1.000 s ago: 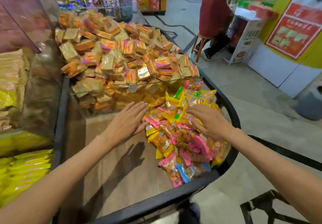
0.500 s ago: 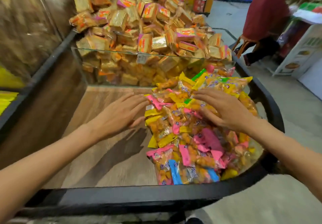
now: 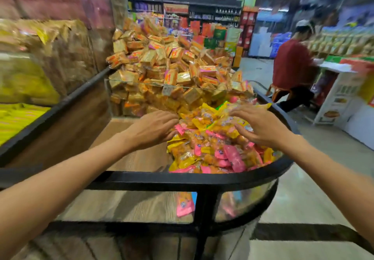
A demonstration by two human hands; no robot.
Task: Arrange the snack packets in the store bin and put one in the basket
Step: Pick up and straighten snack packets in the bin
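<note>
A heap of yellow and pink snack packets (image 3: 218, 146) fills the right half of the black-rimmed store bin (image 3: 182, 178). My left hand (image 3: 151, 128) lies flat with straight fingers against the heap's left edge. Over the top of the heap, my right hand (image 3: 261, 124) has its fingers spread and slightly bent, touching the packets. Neither hand holds a packet. The left part of the bin shows its bare wooden floor (image 3: 129, 154). No basket is in view.
Behind a clear divider (image 3: 162, 85) rises a tall pile of orange and gold packets (image 3: 172, 63). Yellow packs (image 3: 18, 118) fill a bin at the left. A person in a red shirt (image 3: 291, 67) sits at a counter to the right. Shelves line the back.
The view has tilted up and pulled back, so the bin's front rim now shows. Both hands have shifted further back on the heap, the left still against its edge.
</note>
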